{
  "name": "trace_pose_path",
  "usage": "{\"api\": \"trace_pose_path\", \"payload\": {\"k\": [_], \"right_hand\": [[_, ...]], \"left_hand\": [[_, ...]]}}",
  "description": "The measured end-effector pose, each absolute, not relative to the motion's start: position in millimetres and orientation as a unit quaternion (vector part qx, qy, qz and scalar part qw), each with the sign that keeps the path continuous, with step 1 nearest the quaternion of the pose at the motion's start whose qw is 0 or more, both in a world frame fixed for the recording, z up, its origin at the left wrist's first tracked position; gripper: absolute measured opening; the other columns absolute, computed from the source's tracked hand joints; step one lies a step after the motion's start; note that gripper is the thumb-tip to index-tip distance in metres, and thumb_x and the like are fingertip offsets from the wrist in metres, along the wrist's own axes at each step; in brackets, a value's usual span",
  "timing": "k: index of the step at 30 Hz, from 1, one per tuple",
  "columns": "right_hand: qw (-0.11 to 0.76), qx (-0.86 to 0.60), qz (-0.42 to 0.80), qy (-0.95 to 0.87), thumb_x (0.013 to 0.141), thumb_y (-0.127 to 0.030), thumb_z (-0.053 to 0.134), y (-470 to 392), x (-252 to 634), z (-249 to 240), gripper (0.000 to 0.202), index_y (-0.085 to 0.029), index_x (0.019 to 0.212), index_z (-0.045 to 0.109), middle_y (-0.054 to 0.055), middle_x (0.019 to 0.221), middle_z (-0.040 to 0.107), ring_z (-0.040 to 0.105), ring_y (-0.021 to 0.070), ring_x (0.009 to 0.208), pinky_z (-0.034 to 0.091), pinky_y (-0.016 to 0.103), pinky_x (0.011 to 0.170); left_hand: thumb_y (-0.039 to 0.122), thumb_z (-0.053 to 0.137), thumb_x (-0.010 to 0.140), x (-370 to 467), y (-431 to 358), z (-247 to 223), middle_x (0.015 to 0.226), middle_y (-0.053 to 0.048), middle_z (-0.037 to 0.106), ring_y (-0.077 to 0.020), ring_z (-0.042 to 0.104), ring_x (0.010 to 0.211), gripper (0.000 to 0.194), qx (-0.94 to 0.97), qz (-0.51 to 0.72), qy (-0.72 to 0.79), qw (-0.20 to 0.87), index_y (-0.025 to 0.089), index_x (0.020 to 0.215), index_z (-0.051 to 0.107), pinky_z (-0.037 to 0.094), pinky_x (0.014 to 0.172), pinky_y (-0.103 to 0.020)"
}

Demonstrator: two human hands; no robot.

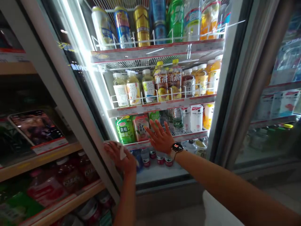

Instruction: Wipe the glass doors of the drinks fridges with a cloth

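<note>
My left hand (121, 160) presses a crumpled white cloth or tissue (122, 152) near the lower left edge of a drinks fridge, at its metal frame (103, 157). To the right, my right hand (162, 138) is spread out with its palm forward, and it seems to rest on the fridge's glass door; a watch (177, 147) is on that wrist. Behind its fingers, partly covered, stand a pink drink carton (140, 127) and a clear water bottle (178, 119). A green drink carton (125, 129) shows between the two hands.
Bottled teas (148, 86) line the middle fridge shelf, with cans (142, 26) above. Wooden-edged shelves (39, 157) of bottles stand close on the left. At the right are a thick vertical metal bar (254, 84) and another fridge section with cartons (288, 102).
</note>
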State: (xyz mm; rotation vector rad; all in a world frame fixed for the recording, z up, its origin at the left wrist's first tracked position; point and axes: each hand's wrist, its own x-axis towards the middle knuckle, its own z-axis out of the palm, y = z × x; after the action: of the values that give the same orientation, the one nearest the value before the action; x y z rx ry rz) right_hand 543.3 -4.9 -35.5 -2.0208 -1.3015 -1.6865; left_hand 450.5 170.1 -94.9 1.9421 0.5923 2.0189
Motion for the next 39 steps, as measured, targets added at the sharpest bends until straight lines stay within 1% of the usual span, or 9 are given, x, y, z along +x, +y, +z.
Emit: {"api": "trace_pose_path", "payload": {"k": [5, 9, 12, 16, 19, 25, 31, 35, 39], "right_hand": [[0.107, -0.682, -0.574, -0.440, 0.094, -0.034, 0.047, -3, 544, -36, 0.066, -0.024, 0.155, 0.022, 0.010, 0.158, 0.032, 0.021, 0.0283, 0.149, 0.009, 0.055, 0.120], [0.112, -0.672, -0.591, -0.431, 0.095, -0.034, 0.047, -3, 542, -35, 0.065, -0.023, 0.154, 0.024, 0.011, 0.157, 0.035, 0.020, 0.0273, 0.149, 0.008, 0.054, 0.121], [0.105, -0.675, -0.586, -0.436, 0.094, -0.033, 0.047, -4, 542, -34, 0.065, -0.022, 0.155, 0.024, 0.011, 0.157, 0.034, 0.019, 0.0273, 0.149, 0.008, 0.054, 0.120], [0.105, -0.674, -0.586, -0.437, 0.094, -0.032, 0.047, -5, 542, -35, 0.065, -0.022, 0.155, 0.024, 0.011, 0.157, 0.034, 0.017, 0.0268, 0.150, 0.007, 0.054, 0.121], [0.105, -0.674, -0.587, -0.437, 0.094, -0.033, 0.047, -4, 542, -35, 0.065, -0.021, 0.154, 0.025, 0.011, 0.157, 0.034, 0.017, 0.0273, 0.150, 0.006, 0.054, 0.120], [0.113, -0.664, -0.597, -0.437, 0.094, -0.033, 0.048, -3, 542, -33, 0.063, -0.021, 0.153, 0.030, 0.011, 0.156, 0.037, 0.019, 0.0268, 0.149, 0.007, 0.053, 0.121], [0.116, -0.669, -0.591, -0.436, 0.094, -0.035, 0.048, -3, 544, -35, 0.064, -0.023, 0.153, 0.028, 0.010, 0.156, 0.037, 0.019, 0.0268, 0.149, 0.006, 0.053, 0.121], [0.111, -0.677, -0.580, -0.439, 0.094, -0.033, 0.047, -4, 544, -35, 0.065, -0.025, 0.155, 0.024, 0.008, 0.157, 0.035, 0.019, 0.0270, 0.149, 0.007, 0.053, 0.121], [0.122, -0.663, -0.592, -0.443, 0.093, -0.031, 0.049, -4, 542, -33, 0.067, -0.021, 0.155, 0.024, 0.010, 0.156, 0.036, 0.017, 0.0266, 0.150, 0.007, 0.053, 0.121]], "left_hand": [[0.028, 0.041, 0.096, 473, 121, -124, 0.162, -0.010, 0.019, -0.0276, 0.010, 0.150, 0.061, 0.748, 0.653, 0.083, 0.085, 0.018, 0.153, 0.023, 0.018, 0.123, -0.051], [0.020, 0.040, 0.093, 471, 133, -131, 0.159, -0.009, 0.029, -0.0261, 0.016, 0.149, 0.059, 0.775, 0.632, 0.011, 0.015, 0.020, 0.151, 0.030, 0.021, 0.123, -0.047], [0.024, 0.044, 0.091, 455, 170, -115, 0.159, -0.012, 0.027, -0.0281, 0.016, 0.149, 0.063, 0.754, 0.652, 0.074, 0.038, 0.015, 0.151, 0.029, 0.020, 0.123, -0.049], [0.028, 0.036, 0.096, 433, 205, -90, 0.160, -0.013, 0.024, -0.0285, 0.012, 0.150, 0.060, 0.670, 0.697, 0.227, 0.121, 0.012, 0.152, 0.025, 0.015, 0.123, -0.052], [0.030, 0.034, 0.098, 434, 198, -87, 0.161, -0.014, 0.022, -0.0277, 0.015, 0.150, 0.058, 0.643, 0.712, 0.243, 0.144, 0.012, 0.152, 0.024, 0.015, 0.123, -0.051], [0.024, 0.041, 0.095, 466, 129, -117, 0.162, -0.010, 0.017, -0.0275, 0.012, 0.150, 0.062, 0.716, 0.691, 0.084, 0.054, 0.018, 0.154, 0.022, 0.020, 0.122, -0.049], [0.020, 0.046, 0.092, 468, 128, -135, 0.156, -0.012, 0.034, -0.0276, 0.023, 0.147, 0.063, 0.771, 0.635, -0.039, -0.042, 0.016, 0.152, 0.028, 0.030, 0.120, -0.044], [0.021, 0.044, 0.091, 447, 178, -120, 0.161, -0.012, 0.023, -0.0298, 0.017, 0.149, 0.066, 0.737, 0.672, 0.070, 0.017, 0.017, 0.153, 0.024, 0.023, 0.121, -0.052], [0.021, 0.043, 0.093, 434, 201, -108, 0.161, -0.015, 0.020, -0.0290, 0.015, 0.150, 0.065, 0.684, 0.702, 0.184, 0.073, 0.016, 0.154, 0.021, 0.019, 0.122, -0.053]]}}
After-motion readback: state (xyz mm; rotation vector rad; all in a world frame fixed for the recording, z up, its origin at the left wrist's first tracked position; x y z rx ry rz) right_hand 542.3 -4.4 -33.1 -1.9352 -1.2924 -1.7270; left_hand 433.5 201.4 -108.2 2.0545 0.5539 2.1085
